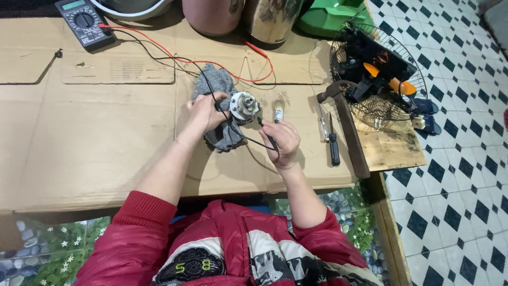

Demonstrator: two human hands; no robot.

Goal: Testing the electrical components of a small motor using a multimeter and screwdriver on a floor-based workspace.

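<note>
Flattened cardboard [106, 137] covers the table, with a grey rag [214, 85] near its middle. On the rag sits a small round motor [244, 106] (metal-faced). The left hand [205, 111] grips the rag beside it; the right hand [283, 142] pinches a black probe [266, 133] toward the motor.

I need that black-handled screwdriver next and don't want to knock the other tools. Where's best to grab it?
Probably take the screwdriver by its thick black handle, the end nearest the person, coming from the right hand side. It lies flat on the cardboard, tip pointing away, between a thinner tool and the hammer.
</note>
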